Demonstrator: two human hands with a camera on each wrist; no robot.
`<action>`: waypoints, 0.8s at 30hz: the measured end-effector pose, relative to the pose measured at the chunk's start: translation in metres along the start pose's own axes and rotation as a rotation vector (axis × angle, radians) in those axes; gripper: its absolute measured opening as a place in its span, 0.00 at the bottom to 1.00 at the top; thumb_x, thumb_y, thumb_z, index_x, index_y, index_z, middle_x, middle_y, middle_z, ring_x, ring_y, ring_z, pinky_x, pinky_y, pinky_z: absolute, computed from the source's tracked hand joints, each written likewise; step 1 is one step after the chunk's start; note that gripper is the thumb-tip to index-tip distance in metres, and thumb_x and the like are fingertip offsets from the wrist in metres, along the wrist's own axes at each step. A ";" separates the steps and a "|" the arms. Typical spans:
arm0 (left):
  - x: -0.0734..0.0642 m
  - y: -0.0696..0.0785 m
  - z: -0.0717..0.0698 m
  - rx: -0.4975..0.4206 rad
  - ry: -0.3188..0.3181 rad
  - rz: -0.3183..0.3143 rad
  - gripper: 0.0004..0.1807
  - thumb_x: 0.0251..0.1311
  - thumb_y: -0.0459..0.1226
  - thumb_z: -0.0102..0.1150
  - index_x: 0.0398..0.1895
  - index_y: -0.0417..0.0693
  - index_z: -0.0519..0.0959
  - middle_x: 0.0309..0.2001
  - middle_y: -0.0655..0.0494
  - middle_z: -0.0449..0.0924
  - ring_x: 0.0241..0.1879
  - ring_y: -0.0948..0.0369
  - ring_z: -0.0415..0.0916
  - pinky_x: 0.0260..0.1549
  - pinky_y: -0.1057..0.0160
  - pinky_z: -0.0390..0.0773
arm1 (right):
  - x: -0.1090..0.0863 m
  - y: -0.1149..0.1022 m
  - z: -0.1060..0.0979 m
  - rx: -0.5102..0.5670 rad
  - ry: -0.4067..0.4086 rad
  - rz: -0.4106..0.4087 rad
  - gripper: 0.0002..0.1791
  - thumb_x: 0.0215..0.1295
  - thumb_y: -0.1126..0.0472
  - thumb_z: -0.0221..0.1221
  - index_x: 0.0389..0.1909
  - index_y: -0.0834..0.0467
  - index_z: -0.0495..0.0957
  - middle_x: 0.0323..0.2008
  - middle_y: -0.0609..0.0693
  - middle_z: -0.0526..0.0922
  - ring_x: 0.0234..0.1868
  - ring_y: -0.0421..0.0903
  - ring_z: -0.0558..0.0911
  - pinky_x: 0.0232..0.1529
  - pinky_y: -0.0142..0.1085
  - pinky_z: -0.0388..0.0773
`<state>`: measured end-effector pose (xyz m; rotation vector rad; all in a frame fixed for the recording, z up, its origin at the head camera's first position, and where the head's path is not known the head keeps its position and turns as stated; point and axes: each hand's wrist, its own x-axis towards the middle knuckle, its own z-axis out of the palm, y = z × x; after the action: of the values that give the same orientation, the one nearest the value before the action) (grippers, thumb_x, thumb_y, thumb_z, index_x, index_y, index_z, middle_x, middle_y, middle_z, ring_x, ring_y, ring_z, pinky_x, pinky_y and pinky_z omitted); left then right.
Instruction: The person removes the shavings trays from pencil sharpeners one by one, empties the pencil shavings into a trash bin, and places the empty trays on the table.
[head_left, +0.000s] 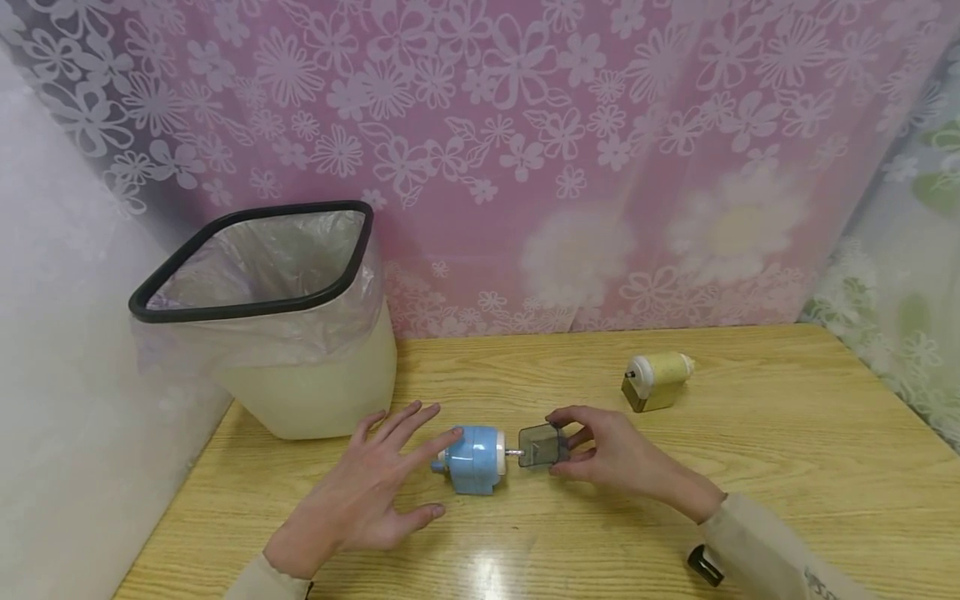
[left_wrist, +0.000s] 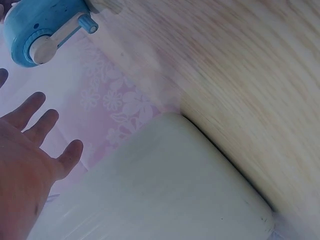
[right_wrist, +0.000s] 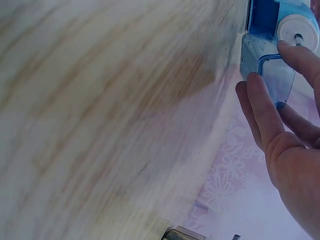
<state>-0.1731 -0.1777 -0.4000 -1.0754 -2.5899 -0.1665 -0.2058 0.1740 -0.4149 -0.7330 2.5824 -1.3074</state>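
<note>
On the table lies a blue hand-crank pencil sharpener (head_left: 476, 458), its crank toward the left hand. A short metal piece sticks out of its white right end. The left hand (head_left: 367, 483) is spread over the crank side, index fingertip at the sharpener's upper edge; whether it touches is hard to tell. In the left wrist view the crank (left_wrist: 65, 35) shows beyond the loose fingers. With thumb and fingers the right hand (head_left: 607, 450) pinches a smoky see-through shavings drawer (head_left: 538, 446), held apart from the body, just right of the metal piece. The right wrist view shows the drawer (right_wrist: 277, 75) between the fingers.
A cream waste bin (head_left: 330, 392) with a black rim and plastic liner stands at the back left. Behind the right hand is a yellow pencil sharpener (head_left: 660, 379). A pink flowered curtain (head_left: 487, 167) hangs along the table's back edge. A small dark object (head_left: 705, 567) is by the right sleeve.
</note>
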 end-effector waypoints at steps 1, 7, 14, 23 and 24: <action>0.000 0.000 0.000 0.000 0.000 -0.002 0.48 0.53 0.64 0.67 0.78 0.73 0.60 0.78 0.54 0.61 0.76 0.49 0.63 0.62 0.35 0.68 | 0.000 0.000 0.001 0.005 -0.006 0.000 0.35 0.56 0.61 0.75 0.63 0.67 0.74 0.60 0.65 0.79 0.46 0.50 0.88 0.41 0.28 0.85; 0.000 0.000 -0.001 -0.001 0.007 0.000 0.48 0.53 0.63 0.68 0.78 0.73 0.61 0.78 0.54 0.62 0.75 0.49 0.64 0.62 0.35 0.68 | 0.000 -0.003 0.003 0.027 -0.033 0.007 0.36 0.56 0.60 0.75 0.64 0.68 0.74 0.60 0.67 0.79 0.45 0.48 0.89 0.41 0.27 0.85; -0.002 -0.001 -0.001 -0.004 0.010 -0.012 0.48 0.53 0.63 0.68 0.78 0.74 0.60 0.78 0.54 0.62 0.75 0.49 0.64 0.62 0.35 0.68 | -0.001 -0.007 0.008 0.026 -0.063 0.013 0.34 0.57 0.61 0.75 0.62 0.66 0.75 0.59 0.65 0.80 0.48 0.52 0.88 0.42 0.28 0.85; -0.004 -0.003 0.001 0.019 0.038 0.004 0.48 0.52 0.63 0.68 0.78 0.73 0.61 0.75 0.50 0.67 0.73 0.48 0.68 0.60 0.36 0.70 | 0.000 -0.008 0.015 -0.079 -0.057 -0.036 0.32 0.54 0.59 0.76 0.58 0.67 0.77 0.53 0.60 0.86 0.53 0.56 0.87 0.50 0.34 0.85; -0.004 -0.003 0.001 0.018 0.041 0.006 0.48 0.52 0.63 0.68 0.78 0.72 0.61 0.75 0.50 0.67 0.73 0.48 0.68 0.60 0.36 0.71 | 0.000 -0.008 0.015 -0.084 -0.060 -0.038 0.32 0.54 0.58 0.76 0.58 0.67 0.77 0.53 0.61 0.86 0.53 0.56 0.87 0.50 0.34 0.85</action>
<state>-0.1728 -0.1820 -0.4020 -1.0629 -2.5466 -0.1621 -0.1982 0.1592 -0.4176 -0.8270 2.6007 -1.1749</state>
